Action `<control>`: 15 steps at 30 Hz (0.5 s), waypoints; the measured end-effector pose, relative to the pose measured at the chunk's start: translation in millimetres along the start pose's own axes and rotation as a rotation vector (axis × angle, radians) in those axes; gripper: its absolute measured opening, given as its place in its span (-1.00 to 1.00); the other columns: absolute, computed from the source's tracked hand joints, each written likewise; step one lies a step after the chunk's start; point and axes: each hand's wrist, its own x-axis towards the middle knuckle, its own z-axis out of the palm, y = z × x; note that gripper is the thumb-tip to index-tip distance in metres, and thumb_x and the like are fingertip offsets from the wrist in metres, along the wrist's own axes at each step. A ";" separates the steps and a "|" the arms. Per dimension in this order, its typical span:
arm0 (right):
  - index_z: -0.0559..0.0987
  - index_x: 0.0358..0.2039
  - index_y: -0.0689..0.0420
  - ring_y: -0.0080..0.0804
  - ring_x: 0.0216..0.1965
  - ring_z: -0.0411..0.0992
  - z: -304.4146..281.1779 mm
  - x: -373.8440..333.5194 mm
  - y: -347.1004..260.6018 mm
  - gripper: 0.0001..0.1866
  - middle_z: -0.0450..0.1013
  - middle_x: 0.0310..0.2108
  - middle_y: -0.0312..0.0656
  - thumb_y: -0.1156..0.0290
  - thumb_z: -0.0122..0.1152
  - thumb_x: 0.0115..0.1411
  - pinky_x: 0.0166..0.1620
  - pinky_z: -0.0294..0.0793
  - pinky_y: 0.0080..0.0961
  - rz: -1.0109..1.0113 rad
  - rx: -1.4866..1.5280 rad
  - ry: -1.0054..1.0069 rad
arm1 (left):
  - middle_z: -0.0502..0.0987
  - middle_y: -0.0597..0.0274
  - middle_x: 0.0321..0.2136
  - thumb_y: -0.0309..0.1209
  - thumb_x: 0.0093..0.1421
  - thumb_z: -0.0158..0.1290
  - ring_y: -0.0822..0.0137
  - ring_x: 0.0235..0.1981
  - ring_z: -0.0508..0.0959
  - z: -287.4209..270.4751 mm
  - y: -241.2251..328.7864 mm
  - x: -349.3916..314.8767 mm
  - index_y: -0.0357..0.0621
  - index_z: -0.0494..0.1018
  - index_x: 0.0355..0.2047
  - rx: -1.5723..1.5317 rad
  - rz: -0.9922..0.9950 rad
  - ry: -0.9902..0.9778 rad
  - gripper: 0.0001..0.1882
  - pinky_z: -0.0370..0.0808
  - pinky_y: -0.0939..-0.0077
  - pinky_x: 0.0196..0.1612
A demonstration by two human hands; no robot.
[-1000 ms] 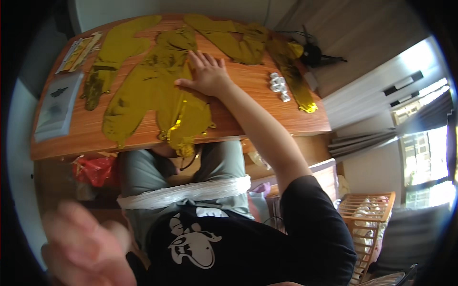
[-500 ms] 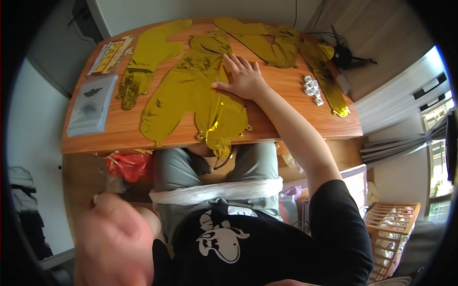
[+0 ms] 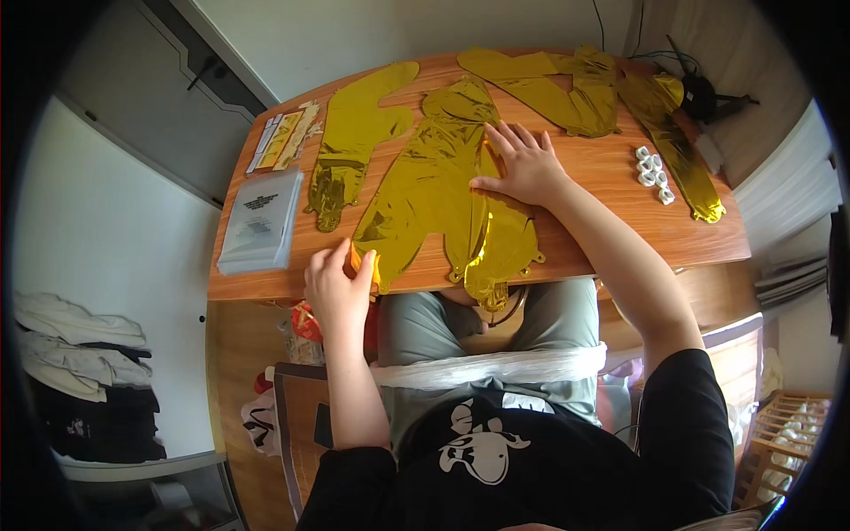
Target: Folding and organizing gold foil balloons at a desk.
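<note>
A large gold foil balloon (image 3: 416, 177), flat and wrinkled, lies across the middle of the wooden table with its lower end at the front edge. My right hand (image 3: 529, 170) rests on its right side, palm down and fingers spread. At the balloon's lower left corner, my left hand (image 3: 339, 288) has the foil edge between thumb and fingers, where the foil shines orange. A crumpled gold end (image 3: 489, 288) hangs over the table's front edge, between my knees.
Other flat gold foil balloons lie left (image 3: 354, 124), at the back (image 3: 558, 93) and far right (image 3: 677, 146). Several small white rolls (image 3: 653, 173) sit at right. Clear plastic bags (image 3: 261, 221) and paper strips (image 3: 282, 142) lie left. A black device (image 3: 699, 96) stands back right.
My left hand has come up from a blurred spot low at the left to the balloon's lower left corner. My right hand stays on the foil. The whole view has shifted.
</note>
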 end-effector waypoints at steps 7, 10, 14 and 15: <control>-0.04 0.55 -0.06 -0.06 0.55 -0.13 -1.1 3.1 -3.2 0.30 -0.04 0.54 -0.08 -0.73 -0.13 0.01 0.49 -0.21 0.23 -0.002 -0.009 -0.035 | 0.58 0.15 -0.02 -0.27 0.24 0.27 0.13 -0.02 0.57 4.4 5.3 5.1 -0.08 0.62 0.00 -0.177 -0.018 -0.036 -0.65 0.48 0.26 0.12; -0.04 0.55 -0.06 -0.05 0.55 -0.13 -3.9 2.0 -4.4 0.30 -0.04 0.54 -0.07 -0.73 -0.12 0.01 0.49 -0.21 0.22 0.006 -0.020 -0.050 | 0.59 0.16 -0.04 -0.45 0.30 0.19 0.29 -0.04 0.58 10.6 13.2 12.7 -0.18 0.53 0.11 -0.719 -0.065 -0.003 -0.63 0.50 0.40 0.08; 0.04 0.52 -0.01 -0.03 0.53 -0.08 -0.7 0.1 -3.4 0.26 0.02 0.52 -0.06 -0.66 -0.02 0.04 0.47 -0.15 0.26 -0.009 -0.005 0.021 | 0.56 0.15 -0.13 -0.62 0.33 0.10 0.43 -0.11 0.55 -7.0 53.3 31.7 -0.22 0.29 0.30 -1.261 -0.044 0.078 -0.47 0.50 0.51 0.01; 0.03 0.52 -0.01 -0.03 0.53 -0.07 -0.4 -0.6 -1.8 0.27 0.01 0.52 -0.07 -0.66 -0.01 0.04 0.47 -0.15 0.26 -0.008 0.000 0.017 | 0.55 0.18 -0.14 -0.62 0.30 0.12 0.46 -0.13 0.54 -10.8 66.2 38.3 -0.19 0.30 0.30 -1.326 -0.013 0.050 -0.44 0.49 0.53 -0.01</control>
